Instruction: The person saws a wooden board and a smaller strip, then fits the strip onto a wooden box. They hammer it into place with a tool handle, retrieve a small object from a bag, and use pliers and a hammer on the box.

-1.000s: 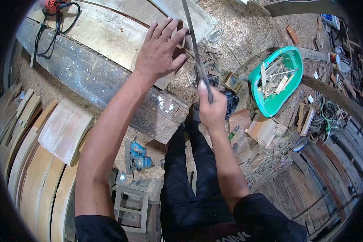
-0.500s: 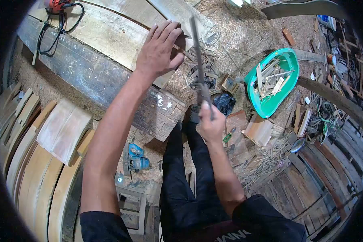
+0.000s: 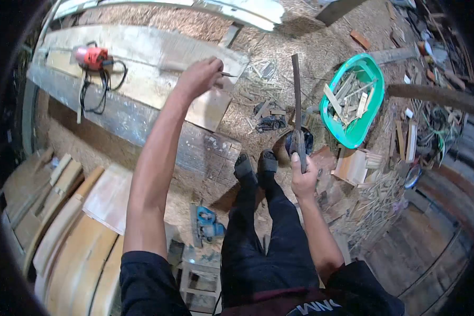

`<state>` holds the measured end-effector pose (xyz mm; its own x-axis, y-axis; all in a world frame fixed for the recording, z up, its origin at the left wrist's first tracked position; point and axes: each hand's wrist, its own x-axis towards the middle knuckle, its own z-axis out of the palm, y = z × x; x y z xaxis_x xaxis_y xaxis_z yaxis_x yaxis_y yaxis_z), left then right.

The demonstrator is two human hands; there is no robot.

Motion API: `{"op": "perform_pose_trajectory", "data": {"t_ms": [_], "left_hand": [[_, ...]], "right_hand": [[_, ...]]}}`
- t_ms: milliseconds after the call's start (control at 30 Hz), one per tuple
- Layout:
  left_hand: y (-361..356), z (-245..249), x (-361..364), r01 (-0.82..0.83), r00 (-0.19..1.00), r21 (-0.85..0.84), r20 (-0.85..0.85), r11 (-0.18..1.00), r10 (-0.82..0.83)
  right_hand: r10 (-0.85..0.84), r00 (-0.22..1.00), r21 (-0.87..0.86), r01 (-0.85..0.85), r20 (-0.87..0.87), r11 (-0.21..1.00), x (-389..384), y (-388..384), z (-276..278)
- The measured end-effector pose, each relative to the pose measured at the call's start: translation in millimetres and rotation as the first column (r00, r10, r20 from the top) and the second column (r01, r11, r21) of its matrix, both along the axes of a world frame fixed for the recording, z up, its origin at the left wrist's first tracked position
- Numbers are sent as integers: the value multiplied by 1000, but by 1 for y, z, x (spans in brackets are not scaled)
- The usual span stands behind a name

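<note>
My left hand (image 3: 200,78) is closed above the pale planks (image 3: 205,111) on the bench, near their right end. A small, thin, dark pointed piece (image 3: 228,75) sticks out past its fingers; its kind I cannot tell. My right hand (image 3: 304,178) is wrapped round the handle of a saw (image 3: 297,89), seen nearly edge-on, its long dark blade pointing away from me. The weathered bench (image 3: 166,143) bears the planks and a red power tool (image 3: 94,57) with a coiled black cord.
A green tub (image 3: 326,113) of wood scraps stands right of the saw. Below the bench lies a blue power tool (image 3: 209,224). Curved wooden pieces (image 3: 73,253) are stacked at left. My feet (image 3: 255,163) stand beside the bench end; offcuts (image 3: 366,205) litter the floor at right.
The view has shifted, bringing more of the bench in. My left hand has gone from spread fingers to closed. The saw has swung right and more upright, with my right hand farther right and lower.
</note>
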<state>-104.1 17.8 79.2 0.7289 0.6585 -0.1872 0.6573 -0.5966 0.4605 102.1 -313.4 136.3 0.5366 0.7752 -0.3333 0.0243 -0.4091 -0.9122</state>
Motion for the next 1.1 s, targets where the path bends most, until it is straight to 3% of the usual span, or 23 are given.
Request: {"op": "perform_pose_trajectory", "data": {"t_ms": [67, 100, 133, 200, 233, 267, 300, 367, 400, 467, 600, 633, 800, 1000, 1033, 1100], "left_hand": [[-25, 36, 30, -47, 977, 10, 209, 999, 44], [-43, 61, 49, -91, 904, -41, 415, 995, 100], [-63, 80, 69, -142, 844, -173, 493, 975, 211], [-107, 121, 104, -212, 810, -433, 424, 876, 406], [-127, 120, 120, -173, 766, -526, 460, 833, 449], [-147, 118, 136, -127, 719, -613, 485, 780, 499], [-169, 132, 154, -119, 713, -743, 398, 659, 577], [-202, 127, 186, 11, 661, -852, 399, 524, 636], [-219, 131, 202, 34, 653, -887, 368, 460, 662], [-248, 126, 236, 80, 638, -883, 402, 463, 656], [-308, 130, 300, 109, 655, -883, 410, 457, 635], [-324, 127, 315, 130, 688, -902, 381, 413, 617], [-417, 103, 388, 107, 802, -885, 346, 454, 486], [-526, 58, 458, 43, 881, -871, 264, 490, 393], [-542, 46, 467, 93, 887, -870, 293, 485, 356], [-570, 10, 482, 112, 901, -918, 255, 381, 351]], "right_hand": [[-103, 995, 35, 103, -7, 994, -2, -1, 11], [-165, 986, 49, 167, -31, 985, -1, -1, 18], [-227, 973, 73, 228, -28, 971, 0, -3, 20], [-347, 937, 118, 347, -22, 930, 4, -13, 25], [-380, 908, 128, 404, -178, 906, 8, -22, 28], [-390, 892, 159, 429, -228, 889, 13, -29, 38], [-396, 877, 192, 453, -273, 870, 17, -35, 52], [-436, 841, 240, 517, -319, 822, 24, -58, 56], [-444, 854, 167, 497, -272, 852, 31, -76, 62], [-446, 874, 10, 457, -192, 890, 44, -112, 73], [-617, 690, -31, 657, -379, 753, 69, -169, 79], [-627, 697, 11, 672, -347, 740, 75, -186, 72], [-671, 660, -16, 709, -338, 705, 123, -265, 65], [-677, 657, -44, 706, -331, 706, 186, -375, 11], [-694, 649, -57, 717, -313, 695, 195, -394, -3], [-725, 633, -24, 749, -269, 663, 217, -424, -37]]}}
